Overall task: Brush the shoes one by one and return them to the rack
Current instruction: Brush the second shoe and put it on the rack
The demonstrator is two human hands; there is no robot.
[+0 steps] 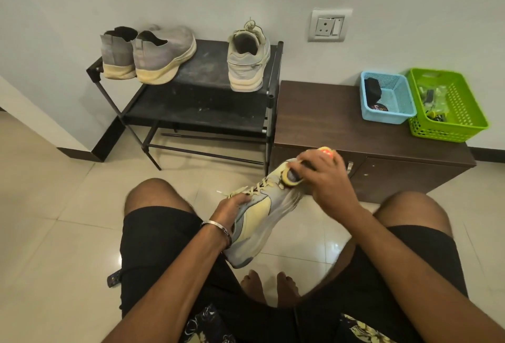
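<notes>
Tiled floor (54, 233), rack (207, 69) against wall: left hand (232, 204) grips sneaker (257, 219) at laces above knees, right hand (325, 176) clutches brush (326, 151) on heel; looks light, soft upper, hold midfoot.

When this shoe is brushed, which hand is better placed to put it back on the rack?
Probably the left hand. It already grips the shoe, and the rack stands ahead on the left, with a free spot beside the matching shoe. The right hand is busy holding the brush.
</notes>
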